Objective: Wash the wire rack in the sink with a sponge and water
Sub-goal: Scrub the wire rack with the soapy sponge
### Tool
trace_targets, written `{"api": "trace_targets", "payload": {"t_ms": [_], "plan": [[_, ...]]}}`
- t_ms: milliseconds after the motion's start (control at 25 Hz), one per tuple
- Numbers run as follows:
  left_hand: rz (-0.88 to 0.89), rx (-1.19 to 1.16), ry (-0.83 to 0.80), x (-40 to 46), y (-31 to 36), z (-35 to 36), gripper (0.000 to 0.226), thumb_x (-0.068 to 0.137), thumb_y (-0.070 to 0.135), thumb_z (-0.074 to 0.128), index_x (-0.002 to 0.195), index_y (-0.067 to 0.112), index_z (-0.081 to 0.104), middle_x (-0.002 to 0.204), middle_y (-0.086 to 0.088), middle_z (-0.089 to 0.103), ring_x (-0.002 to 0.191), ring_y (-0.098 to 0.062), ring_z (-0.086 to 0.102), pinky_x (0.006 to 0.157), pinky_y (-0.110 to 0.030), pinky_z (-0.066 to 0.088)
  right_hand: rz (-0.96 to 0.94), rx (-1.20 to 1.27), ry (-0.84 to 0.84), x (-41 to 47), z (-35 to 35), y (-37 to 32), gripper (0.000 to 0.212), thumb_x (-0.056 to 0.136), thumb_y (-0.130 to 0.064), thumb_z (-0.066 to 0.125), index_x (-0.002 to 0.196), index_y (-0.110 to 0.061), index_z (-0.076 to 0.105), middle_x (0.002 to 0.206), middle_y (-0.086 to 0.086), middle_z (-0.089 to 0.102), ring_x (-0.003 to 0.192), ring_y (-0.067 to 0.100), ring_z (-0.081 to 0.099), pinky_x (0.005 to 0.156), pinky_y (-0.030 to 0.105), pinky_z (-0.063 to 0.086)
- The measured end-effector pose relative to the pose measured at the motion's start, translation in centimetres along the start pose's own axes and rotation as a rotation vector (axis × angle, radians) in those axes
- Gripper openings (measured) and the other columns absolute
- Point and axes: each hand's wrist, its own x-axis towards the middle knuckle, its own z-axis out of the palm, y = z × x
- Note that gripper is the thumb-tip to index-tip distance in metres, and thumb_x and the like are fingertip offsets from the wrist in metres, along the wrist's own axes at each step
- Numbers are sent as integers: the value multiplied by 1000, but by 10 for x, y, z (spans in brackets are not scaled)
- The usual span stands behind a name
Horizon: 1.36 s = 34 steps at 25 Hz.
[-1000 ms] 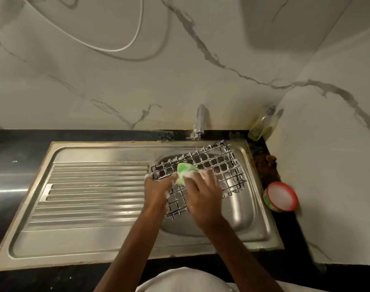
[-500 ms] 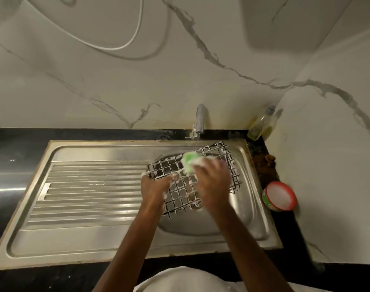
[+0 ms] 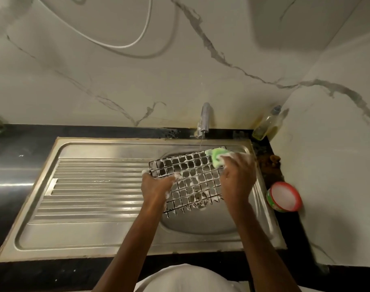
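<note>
A soapy metal wire rack lies tilted over the bowl of the steel sink. My left hand grips the rack's left edge. My right hand holds a green sponge pressed on the rack's far right corner. Foam covers the wires and both hands. A thin stream of water falls from the tap onto the rack's far edge.
The sink's ribbed drainboard stretches to the left. A yellowish bottle stands in the back right corner. A red-rimmed round tub with white contents sits on the black counter at the right, close to the wall.
My right hand has slid the sponge from the rack's left-middle toward its far right corner. My left hand has kept its hold on the rack's left edge.
</note>
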Motion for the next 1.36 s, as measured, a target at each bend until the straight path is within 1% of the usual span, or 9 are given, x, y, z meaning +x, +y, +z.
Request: {"api": "trace_targets", "payload": {"t_ms": [280, 440, 560, 720, 840, 1040, 1160, 1280, 1360], "plan": [[-23, -11, -78, -1, -3, 10, 105, 71, 10, 89, 156, 10, 28, 134, -19, 57, 109, -32, 66, 82, -46, 63, -367, 100, -17, -25, 0, -47, 9, 84, -12, 70, 92, -14, 75, 97, 2, 72, 91, 26, 59, 73, 36, 46], [-5, -48, -29, -2, 1, 0, 108, 58, 24, 98, 147, 10, 39, 134, -17, 61, 112, -35, 67, 90, -52, 62, -8, -46, 33, 4, -4, 16, 25, 77, 5, 64, 95, -9, 74, 101, 9, 72, 98, 34, 60, 78, 42, 50], [44, -28, -26, -6, 2, 0, 90, 60, 24, 98, 131, 5, 45, 123, -16, 65, 104, -30, 70, 80, -39, 62, 134, -24, 33, 3, -7, 7, 31, 78, -2, 50, 97, -7, 74, 104, 13, 72, 97, 37, 61, 77, 43, 51], [248, 115, -29, -17, 5, 7, 77, 62, 24, 85, 130, 9, 52, 111, -14, 68, 92, -27, 70, 61, -33, 58, -261, 226, -83, -26, -5, -74, 28, 82, -8, 52, 96, -13, 76, 98, 4, 71, 91, 26, 58, 75, 39, 49], [381, 142, 24, -22, 8, -2, 71, 55, 28, 89, 115, 23, 51, 110, -10, 68, 95, -27, 71, 70, -41, 64, -442, 172, -75, -9, -5, -65, 20, 86, -11, 58, 94, -15, 76, 97, 2, 71, 92, 23, 58, 81, 38, 45], [582, 181, 124, -17, 12, -17, 81, 49, 30, 103, 112, 24, 53, 108, -4, 64, 99, -22, 67, 81, -41, 63, 62, 33, -42, 25, -9, 14, 29, 81, 0, 51, 98, -7, 73, 98, 11, 69, 91, 36, 61, 76, 31, 36], [771, 301, 77, -23, 14, -12, 94, 48, 27, 104, 127, 18, 52, 118, -4, 57, 108, -21, 59, 90, -38, 58, 159, 155, -130, 30, -13, -13, 34, 79, 10, 60, 105, -8, 72, 98, 10, 70, 91, 32, 63, 77, 36, 49], [889, 380, -18, -32, 14, -3, 112, 50, 32, 98, 146, 14, 43, 128, 5, 50, 116, -12, 50, 100, -31, 48, 1, 412, -245, 17, -22, -74, 48, 81, 13, 57, 112, -18, 75, 105, -1, 70, 92, 17, 63, 75, 34, 56], [927, 364, -49, -35, 13, -4, 110, 51, 33, 93, 147, 13, 44, 128, 6, 50, 117, -15, 52, 99, -44, 50, -152, 559, -313, 13, -28, -93, 45, 83, 12, 60, 111, -19, 76, 105, -3, 70, 94, 14, 63, 77, 28, 56]]}}
